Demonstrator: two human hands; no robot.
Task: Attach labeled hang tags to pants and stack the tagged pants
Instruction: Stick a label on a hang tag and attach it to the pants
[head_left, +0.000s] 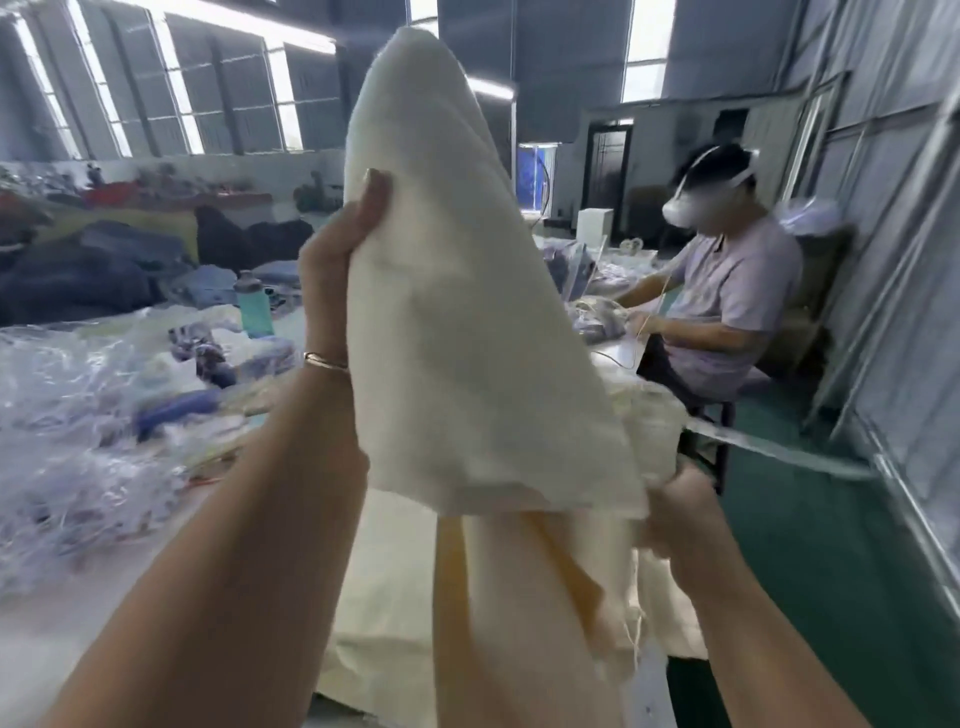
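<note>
Cream pants (467, 322) hang lifted mid-frame, gripped by the left hand (337, 249) at their left edge and the right hand (675, 509) low down, hiding much of the table (62, 613). Left lie tangled clear plastic bags (78, 415) and a teal bottle (254, 306); right sits another worker (727, 291).

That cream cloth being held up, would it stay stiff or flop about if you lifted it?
Probably floppy: the cream pants drape and fold between the left hand and the right hand. They likely feel light, since a pinch holds them up. The weave looks matte, so probably not slippery.
</note>
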